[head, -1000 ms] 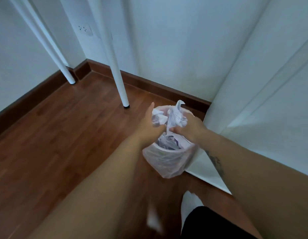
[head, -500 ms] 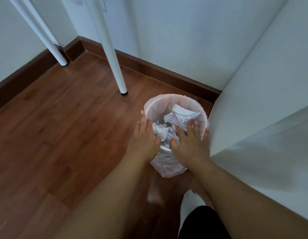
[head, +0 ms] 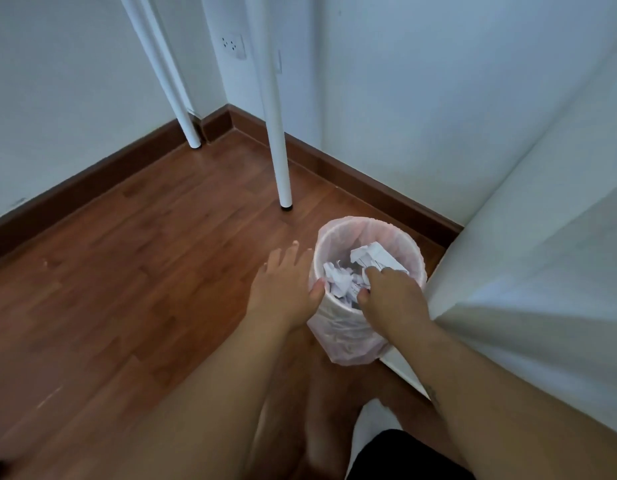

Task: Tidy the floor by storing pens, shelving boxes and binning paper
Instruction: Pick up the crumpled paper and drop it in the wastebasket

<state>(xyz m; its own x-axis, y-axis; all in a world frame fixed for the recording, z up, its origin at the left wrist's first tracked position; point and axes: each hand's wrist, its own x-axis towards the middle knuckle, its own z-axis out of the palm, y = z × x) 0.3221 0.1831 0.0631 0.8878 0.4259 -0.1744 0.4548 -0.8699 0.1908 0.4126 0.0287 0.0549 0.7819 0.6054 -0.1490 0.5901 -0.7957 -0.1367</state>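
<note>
A small round bin lined with a pale pink plastic bag stands on the wooden floor beside a white cabinet. Crumpled white paper fills it, with a folded sheet on top. My left hand rests flat at the bin's left rim, fingers spread, thumb on the rim. My right hand is inside the bin, palm down, fingers curled onto the paper.
A white table leg stands just behind the bin, a second leg in the corner. A white cabinet walls the right side. Brown skirting runs along the walls. My socked foot is below the bin.
The paper held above the bin a second ago now lies inside it. My left hand has slid out to the rim, while my right hand has pushed deeper in.
</note>
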